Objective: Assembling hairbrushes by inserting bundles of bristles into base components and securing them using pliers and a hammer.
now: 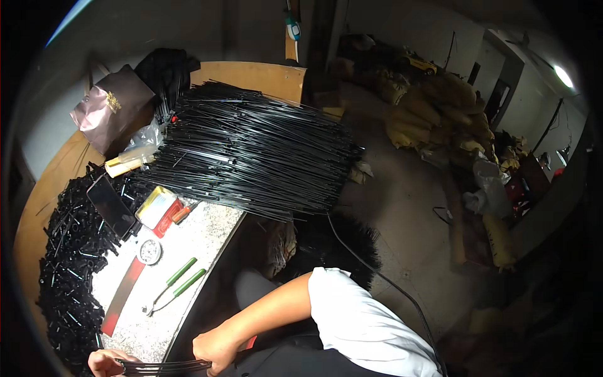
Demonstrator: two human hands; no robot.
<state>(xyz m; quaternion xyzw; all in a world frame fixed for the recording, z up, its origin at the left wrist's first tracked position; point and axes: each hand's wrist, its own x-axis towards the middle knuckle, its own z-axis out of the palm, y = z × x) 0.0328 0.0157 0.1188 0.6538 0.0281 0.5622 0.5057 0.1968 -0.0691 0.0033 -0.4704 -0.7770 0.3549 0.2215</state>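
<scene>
At the bottom edge of the head view, a few thin black rods [164, 366] stretch between my two hands. My left hand [105, 362] is closed round their left end, partly cut off by the frame. Fingers curled, my right hand [218, 347] grips the other end over the table's near edge. Pliers with green handles [183, 280] lie on the pale speckled tabletop [141, 336] ahead of my hands. To their left rests a flat red-brown strip [124, 295], with a small round whitish dish [149, 251] by its upper end.
A large stack of long black rods [251, 151] covers the table's far part. Small black parts [69, 276] are heaped along the left. A phone [110, 204], a red-and-white packet [158, 208] and a dark paper bag [113, 110] sit there. Yellowish sacks [440, 113] pile up far right; a black cable [383, 276] runs beside my right arm.
</scene>
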